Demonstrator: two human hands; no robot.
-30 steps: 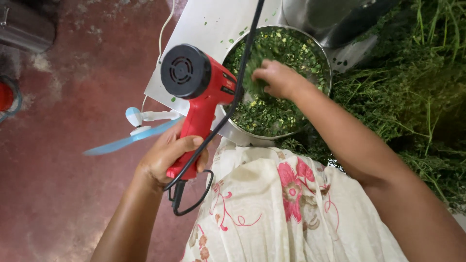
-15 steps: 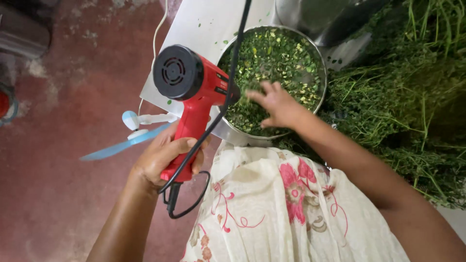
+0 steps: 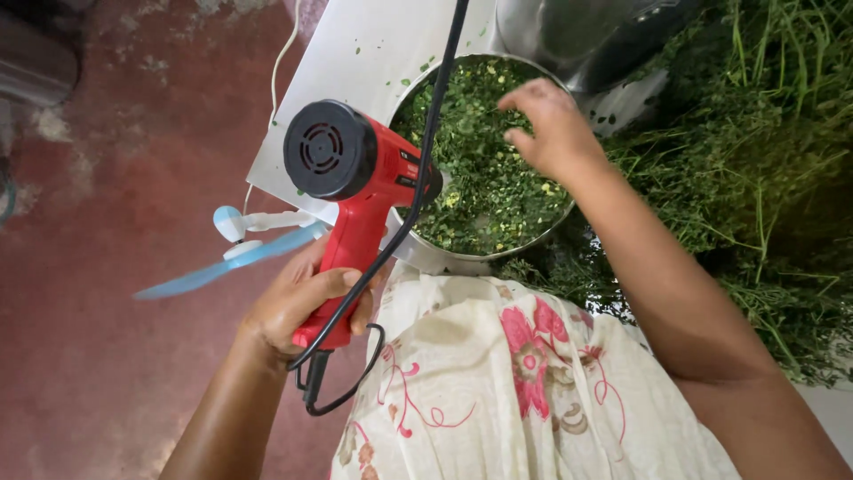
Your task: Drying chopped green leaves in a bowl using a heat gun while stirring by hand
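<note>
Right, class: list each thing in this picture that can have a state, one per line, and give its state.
Left hand: closed around the heat gun's handle.
Red heat gun: held up, nozzle aimed into the bowl.
Right hand: open, fingers spread over the leaves.
Metal bowl: filled with chopped green leaves.
Black cord: hanging across the bowl.

1. It looks like a home work spot at floor level, with a worn red cement floor (image 3: 98, 356).
2. A heap of fresh green stalks (image 3: 755, 178) lies beside a steel bowl (image 3: 426, 253) of chopped leaves (image 3: 489, 169).
3. A white board (image 3: 355, 62) and a small blue fan (image 3: 227, 258) sit on the floor.
</note>
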